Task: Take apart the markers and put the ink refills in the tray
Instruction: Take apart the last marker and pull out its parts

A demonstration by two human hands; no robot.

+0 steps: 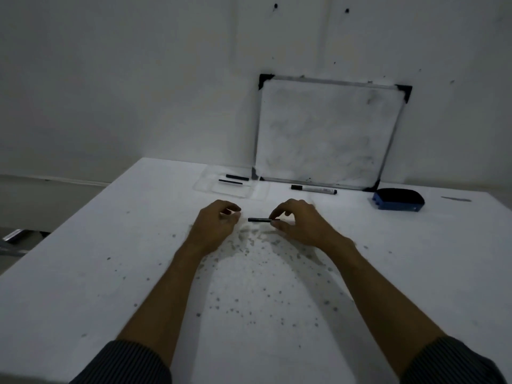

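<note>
white table [277,328] speckled with ink, whiteboard [324,134] leaning on the far wall, blue eraser [397,200] far right. clear tray [210,189] far left of centre, two black refills [234,179] inside. whole marker [314,189] right of it. my right hand [296,223] pinches a black refill [259,220]; my left hand [216,223] is curled, whether on anything i cannot tell.

Open table [110,273] lies between both hands and the clear tray [206,187]; nothing blocks that path. To the right, a marker [314,189], an eraser [399,199] and a propped whiteboard [324,131] line the far edge.
</note>
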